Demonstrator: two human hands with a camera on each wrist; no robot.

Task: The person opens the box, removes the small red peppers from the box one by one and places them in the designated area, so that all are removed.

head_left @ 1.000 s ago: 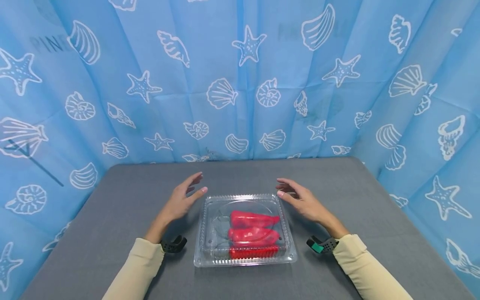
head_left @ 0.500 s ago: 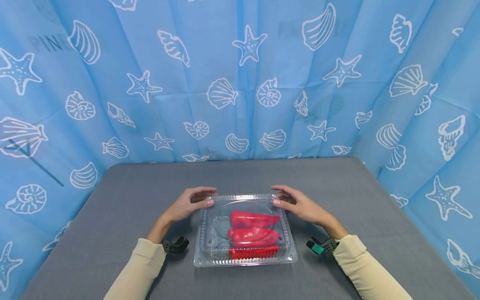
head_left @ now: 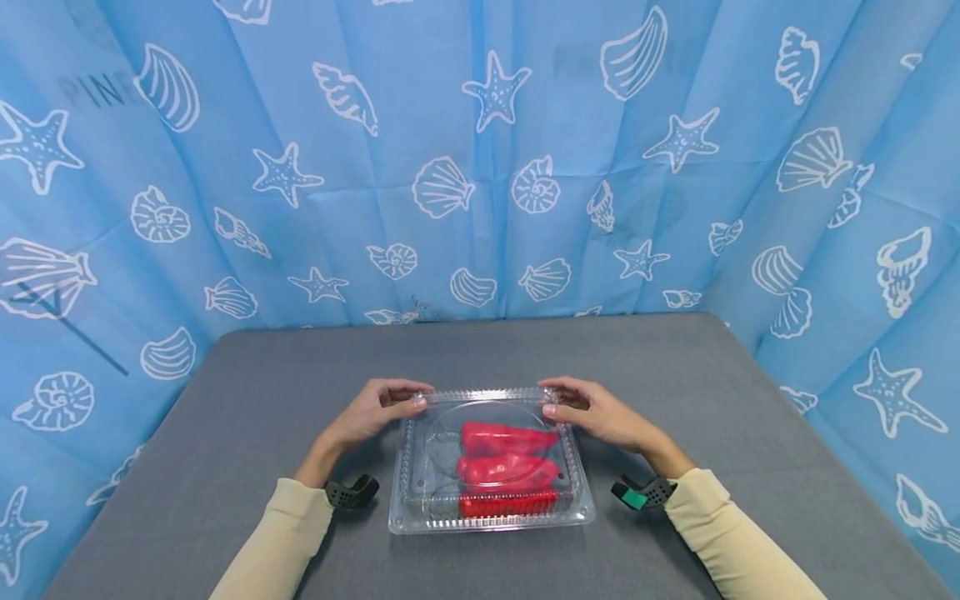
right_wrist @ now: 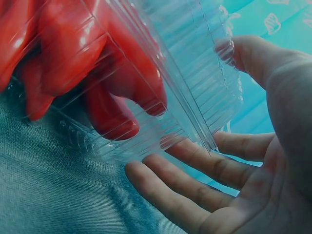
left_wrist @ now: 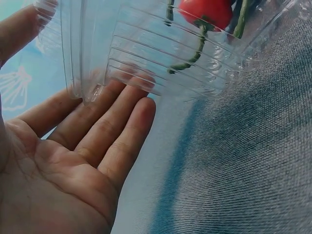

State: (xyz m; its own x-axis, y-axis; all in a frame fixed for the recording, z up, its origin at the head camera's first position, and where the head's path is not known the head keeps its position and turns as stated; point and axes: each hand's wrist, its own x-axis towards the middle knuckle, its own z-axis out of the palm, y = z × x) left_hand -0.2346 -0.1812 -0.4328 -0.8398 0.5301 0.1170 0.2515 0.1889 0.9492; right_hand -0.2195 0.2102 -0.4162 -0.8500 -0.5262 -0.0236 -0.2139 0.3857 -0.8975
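Note:
A clear plastic clamshell container (head_left: 420,525) with its lid down lies in front of me in the head view. Several red peppers (head_left: 508,473) show through the lid; one pepper's (left_wrist: 207,12) green stem end appears in the left wrist view. My left hand (head_left: 372,412) holds the far left corner, thumb on the lid and fingers (left_wrist: 117,126) against the side below the rim. At the far right corner my right hand (head_left: 600,412) holds it the same way, its thumb (right_wrist: 246,53) on the lid and its fingers along the side under the rim.
The container rests on a grey cloth-covered table (head_left: 300,358). Behind and beside the table hangs a blue curtain (head_left: 480,250) with white shells and starfish. Dark bands (head_left: 352,492) sit on both wrists.
Both hands have come in from beside the container to its far corners, thumbs now on the lid. The container has not visibly moved.

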